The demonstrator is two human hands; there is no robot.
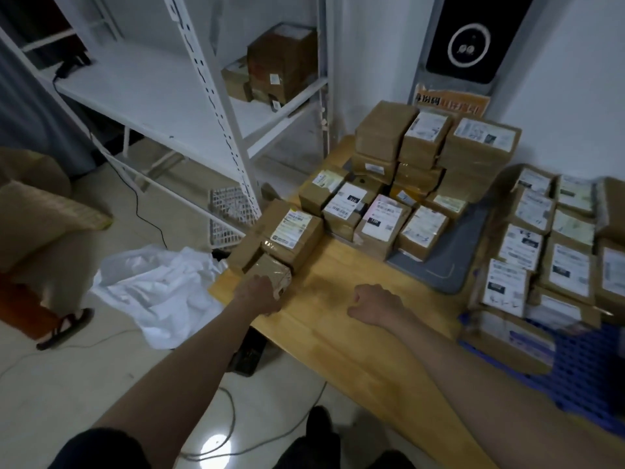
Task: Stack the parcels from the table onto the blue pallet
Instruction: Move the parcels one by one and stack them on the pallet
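Observation:
A small brown taped parcel (272, 270) lies at the near left corner of the wooden table (338, 319), and my left hand (258, 296) is closed around its near end. Behind it sit a labelled parcel (292, 236) and a plain one (248, 247). My right hand (377, 304) hangs over the bare tabletop as an empty fist. Several more parcels (385, 218) are piled at the table's far end, some on a grey tray (449, 269). On the right, the blue pallet (581, 377) carries stacked labelled parcels (544, 262).
A white metal shelf rack (216, 106) with boxes (280, 66) stands to the left behind the table. White plastic sheeting (159, 282), a wire basket (230, 214), cables and a sandal (66, 328) lie on the tiled floor. A black kiosk (470, 42) stands against the wall.

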